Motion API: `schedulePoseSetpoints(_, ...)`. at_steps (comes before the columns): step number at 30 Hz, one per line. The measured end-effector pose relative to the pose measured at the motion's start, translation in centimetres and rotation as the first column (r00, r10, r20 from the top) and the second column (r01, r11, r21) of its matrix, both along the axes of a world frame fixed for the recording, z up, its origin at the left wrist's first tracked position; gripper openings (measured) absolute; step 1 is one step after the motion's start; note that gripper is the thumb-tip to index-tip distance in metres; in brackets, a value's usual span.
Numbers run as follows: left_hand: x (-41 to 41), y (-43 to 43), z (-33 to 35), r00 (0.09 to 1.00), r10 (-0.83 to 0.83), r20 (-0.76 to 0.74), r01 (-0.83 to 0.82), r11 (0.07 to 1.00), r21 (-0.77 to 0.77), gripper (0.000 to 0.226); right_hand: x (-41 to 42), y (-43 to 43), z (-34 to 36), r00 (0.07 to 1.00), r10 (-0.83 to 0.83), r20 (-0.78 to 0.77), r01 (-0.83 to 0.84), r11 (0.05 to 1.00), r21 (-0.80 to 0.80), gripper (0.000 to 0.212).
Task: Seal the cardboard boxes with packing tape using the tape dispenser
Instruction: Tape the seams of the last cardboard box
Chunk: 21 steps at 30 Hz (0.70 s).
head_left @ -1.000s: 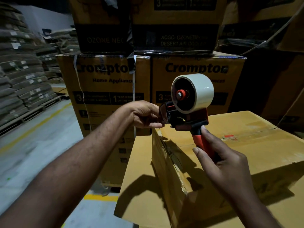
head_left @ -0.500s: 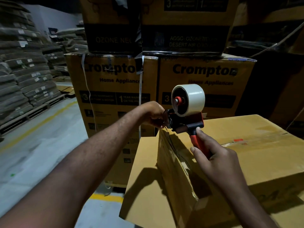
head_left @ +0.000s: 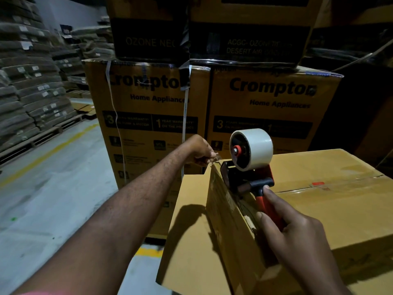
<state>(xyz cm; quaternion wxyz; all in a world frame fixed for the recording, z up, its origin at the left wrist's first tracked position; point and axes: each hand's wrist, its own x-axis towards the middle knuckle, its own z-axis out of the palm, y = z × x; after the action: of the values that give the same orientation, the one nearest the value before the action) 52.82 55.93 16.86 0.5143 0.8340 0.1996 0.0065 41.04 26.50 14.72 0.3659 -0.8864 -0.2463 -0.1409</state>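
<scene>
Stacked printed yellow-brown cardboard cartons [head_left: 148, 107] fill the background beyond both grips. Their upper tiers are cut off by the frame top, and the print on the dark bands is hard to read.

The plain brown cardboard box [head_left: 331, 220] lies under and to the right of the right grip [head_left: 297, 237]. Its near and right portions run out of frame. One loose side flap [head_left: 187, 220] hangs below the left forearm, partly in shadow. A glossy taped seam [head_left: 331, 186] crosses the box top to the right of the right grip.

The left arm extends forward, with its upper part cut off at the bottom left corner. The left grip [head_left: 201, 152] is a fist turned away from the camera, so its fingertips are mostly hidden. It is pinched on the transparent free tape end [head_left: 215, 159], which shows only as a faint glint just past the box's far corner.

The red-and-black tape dispenser [head_left: 248, 182] stands between the two grips at the box's top edge. Contact with the cardboard cannot be confirmed in the shadow.

The right grip is clamped round the dispenser's red handle. It hides most of the handle, and the index finger is stretched up to the black crossbar.

The white packing-tape roll [head_left: 255, 149] sits on the dispenser's red hub, above the right grip.
</scene>
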Motion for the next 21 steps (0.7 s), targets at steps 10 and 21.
schedulePoseSetpoints(10, 1.4, 0.4, -1.7, 1.000, 0.026, -0.013, -0.026, 1.000, -0.011, 0.010, -0.3, 0.9, 0.1, 0.997, -0.015, 0.079, 0.018, 0.999, -0.040, 0.069)
schedulePoseSetpoints(21, 2.0, -0.3, -1.6, 0.976, 0.050, -0.214, -0.015, 0.987, 0.162, 0.007, -0.5, 1.4, 0.5, 0.999, -0.018, -0.035, 0.014, 0.995, -0.103, 0.064)
